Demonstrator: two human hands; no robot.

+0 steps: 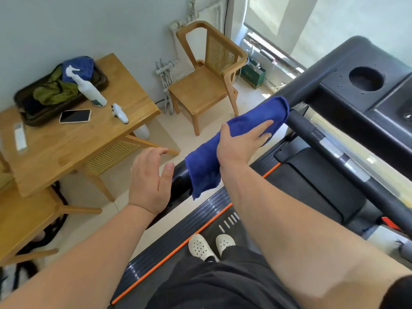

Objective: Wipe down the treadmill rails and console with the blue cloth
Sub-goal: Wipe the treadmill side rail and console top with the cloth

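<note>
The blue cloth lies draped along the treadmill's left rail, one end hanging down. My right hand presses on the cloth with fingers spread flat, thumb along its near side. My left hand hovers open just left of the rail's near end, touching nothing. The black console with a round cup hole sits at the upper right. A black front bar with silver sensor patches runs below it.
A wooden table at left holds a dark tray of cloths, a white spray bottle, a phone and a remote. A wooden chair stands by the wall. My white shoes rest on the treadmill belt.
</note>
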